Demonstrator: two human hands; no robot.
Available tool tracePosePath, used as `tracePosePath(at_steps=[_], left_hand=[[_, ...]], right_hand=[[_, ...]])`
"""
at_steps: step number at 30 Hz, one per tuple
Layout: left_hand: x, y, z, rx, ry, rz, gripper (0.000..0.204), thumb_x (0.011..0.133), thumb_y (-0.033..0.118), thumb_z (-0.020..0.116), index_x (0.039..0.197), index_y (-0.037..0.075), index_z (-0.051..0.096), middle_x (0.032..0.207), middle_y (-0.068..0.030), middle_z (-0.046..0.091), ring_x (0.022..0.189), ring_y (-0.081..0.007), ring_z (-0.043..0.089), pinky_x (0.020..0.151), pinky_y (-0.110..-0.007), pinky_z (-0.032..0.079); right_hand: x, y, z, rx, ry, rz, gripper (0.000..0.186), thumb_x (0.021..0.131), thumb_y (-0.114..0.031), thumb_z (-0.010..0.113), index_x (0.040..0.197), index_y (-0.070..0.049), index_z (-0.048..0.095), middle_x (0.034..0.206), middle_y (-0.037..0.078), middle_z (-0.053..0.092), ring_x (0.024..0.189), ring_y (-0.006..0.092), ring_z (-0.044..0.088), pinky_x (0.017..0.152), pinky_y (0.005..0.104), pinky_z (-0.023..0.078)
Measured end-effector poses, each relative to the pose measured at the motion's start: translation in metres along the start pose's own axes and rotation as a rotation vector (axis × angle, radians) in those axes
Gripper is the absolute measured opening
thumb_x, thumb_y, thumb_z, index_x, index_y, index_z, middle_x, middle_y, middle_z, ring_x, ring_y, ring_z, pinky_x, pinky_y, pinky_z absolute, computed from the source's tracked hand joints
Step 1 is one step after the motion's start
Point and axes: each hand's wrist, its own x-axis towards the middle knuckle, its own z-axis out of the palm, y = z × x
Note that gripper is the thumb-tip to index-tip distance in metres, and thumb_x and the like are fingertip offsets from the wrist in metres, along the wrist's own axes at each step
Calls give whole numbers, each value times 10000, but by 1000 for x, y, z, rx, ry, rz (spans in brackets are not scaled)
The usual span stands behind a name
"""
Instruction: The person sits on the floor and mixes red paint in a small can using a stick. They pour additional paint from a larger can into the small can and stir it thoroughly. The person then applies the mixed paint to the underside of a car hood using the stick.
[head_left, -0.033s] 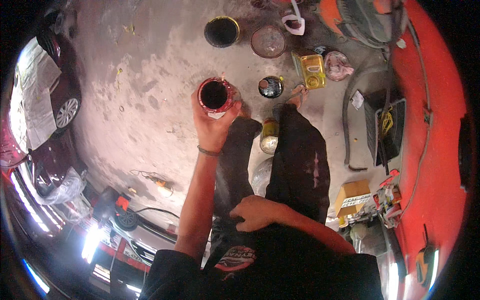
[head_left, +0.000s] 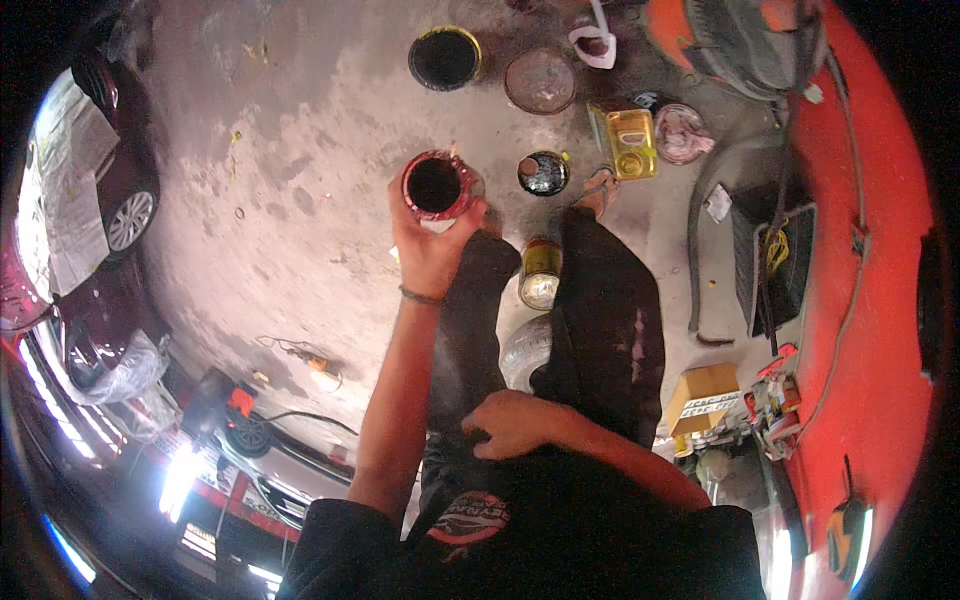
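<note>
My left hand (head_left: 436, 245) is wrapped round a round can (head_left: 409, 185) with a messy red rim. It holds the can up in front of my left leg, and dark stuff shows inside. My right hand (head_left: 515, 425) rests against the front of my black shirt, its fingers loosely bent and apart, with nothing seen in them. Between my legs is a yellowish can (head_left: 541, 272) with a pale end. Beyond my feet sits a small black round container (head_left: 543, 173) with a brownish cap.
Farther off on the stained floor (head_left: 300, 210) are a dark-filled tub (head_left: 445, 58), a round disc-like lid (head_left: 540, 82), a yellow jug (head_left: 634, 145) and a pot holding pink cloth (head_left: 682, 134). At right lie a hose (head_left: 697, 250) and a black bin (head_left: 790, 270). A car (head_left: 128, 220) stands left.
The view shifts slightly. My left hand and the can sit a touch farther right and higher in the picture; both hands keep the same hold and pose.
</note>
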Motion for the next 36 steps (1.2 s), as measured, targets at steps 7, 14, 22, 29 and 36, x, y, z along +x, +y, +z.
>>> tracePosePath(at_steps=[7, 14, 22, 29, 36], left_hand=[[42, -249, 64, -19, 127, 12, 724, 761, 104, 932, 1392, 62, 579, 1287, -89, 687, 1181, -198, 685, 1046, -361, 545], [89, -424, 103, 183, 74, 129, 779, 738, 102, 958, 1410, 43, 569, 1334, -80, 672, 1245, -219, 660, 1108, -370, 512], [97, -520, 125, 85, 39, 115, 888, 763, 101, 972, 1521, 52, 513, 1389, -90, 662, 1336, -231, 630, 1150, -388, 509], [87, -527, 114, 612, -107, -60, 1051, 808, 143, 893, 1669, 109, 291, 1715, -170, 367, 1641, -414, 250, 1304, -582, 278], [98, -486, 60, 940, 80, -249, 957, 885, 81, 733, 1701, 120, 233, 1792, -193, 189, 1677, -393, 133, 1326, -586, 241]], right_hand=[[-1, 189, -136, -200, 301, 295, 460, 897, -303, 769, 1283, -57, 723, 1242, 236, 746, 1148, 438, 716, 1035, 534, 561], [2, 258, -257, -652, 975, 251, 340, 982, -135, 698, 1303, -30, 662, 1206, 199, 702, 1126, 429, 675, 986, 512, 533], [4, 239, -250, -842, 965, 382, 355, 941, -162, 752, 1279, -69, 694, 1174, 142, 694, 1112, 378, 673, 977, 482, 518], [-5, 259, -228, -1025, 797, 345, 392, 917, -235, 782, 1277, -92, 726, 1139, 127, 708, 1101, 365, 687, 971, 491, 537], [33, 208, -132, -263, -303, -723, 337, 1000, -299, 744, 1262, -89, 718, 1228, 112, 715, 1157, 320, 694, 1050, 514, 497]])
